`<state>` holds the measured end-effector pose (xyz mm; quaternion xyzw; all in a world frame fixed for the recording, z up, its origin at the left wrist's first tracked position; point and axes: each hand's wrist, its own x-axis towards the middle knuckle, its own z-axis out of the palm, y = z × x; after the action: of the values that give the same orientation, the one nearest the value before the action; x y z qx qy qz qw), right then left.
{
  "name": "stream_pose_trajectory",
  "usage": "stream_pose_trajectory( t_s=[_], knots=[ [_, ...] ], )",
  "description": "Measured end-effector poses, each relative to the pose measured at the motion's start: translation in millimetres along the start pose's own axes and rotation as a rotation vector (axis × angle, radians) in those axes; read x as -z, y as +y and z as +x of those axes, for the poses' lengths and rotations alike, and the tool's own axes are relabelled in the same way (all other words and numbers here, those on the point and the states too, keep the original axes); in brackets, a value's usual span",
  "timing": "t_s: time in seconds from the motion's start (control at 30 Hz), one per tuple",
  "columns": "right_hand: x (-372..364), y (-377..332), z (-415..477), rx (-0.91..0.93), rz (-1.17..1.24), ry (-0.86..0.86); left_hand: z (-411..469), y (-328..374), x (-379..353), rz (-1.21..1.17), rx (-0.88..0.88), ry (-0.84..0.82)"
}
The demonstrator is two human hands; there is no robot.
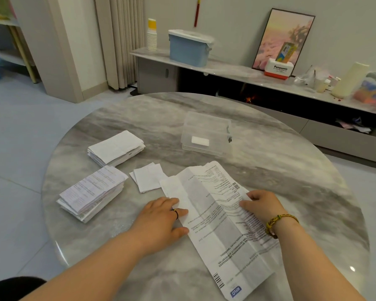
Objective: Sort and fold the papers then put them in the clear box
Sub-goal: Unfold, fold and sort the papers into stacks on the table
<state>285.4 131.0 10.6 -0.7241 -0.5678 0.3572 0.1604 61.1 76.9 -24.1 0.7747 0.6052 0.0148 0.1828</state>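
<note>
Unfolded printed leaflet [221, 224] lies near, right of centre, on the marble surface [139, 109]. Left hand [161, 216] fingers flat, pressing its left edge. Right hand [262, 205] fingers curled, pinching its right edge. Best fold along existing creases, edges aligned. Clear box [217, 124] sits beyond.

Two stacks [116, 148], one box [206, 127], perhaps two slips [149, 178].

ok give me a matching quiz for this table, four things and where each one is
1 clear box
2 long printed sheet
3 blue bin
4 small blank slips

a on the sideboard
b touched by the left hand and right hand
c beyond the sheet, one white piece inside
d just left of the sheet's far end

Pairs: 1-c, 2-b, 3-a, 4-d
</note>
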Motion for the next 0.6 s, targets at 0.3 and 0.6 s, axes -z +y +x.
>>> stream_pose_trajectory(
  t_s=[0.3, 0.6],
  knots=[
    [24.4, -3.2, -17.3, 0.096, 0.256, 0.06, 5.4, 0.0, 18.8, -0.771, 0.179, 0.317],
    [21.6, -8.3, -23.2, 0.125, 0.673, -0.04, 8.1, -1.2, 34.7, -1.263, 0.262, 0.069]
  ],
)
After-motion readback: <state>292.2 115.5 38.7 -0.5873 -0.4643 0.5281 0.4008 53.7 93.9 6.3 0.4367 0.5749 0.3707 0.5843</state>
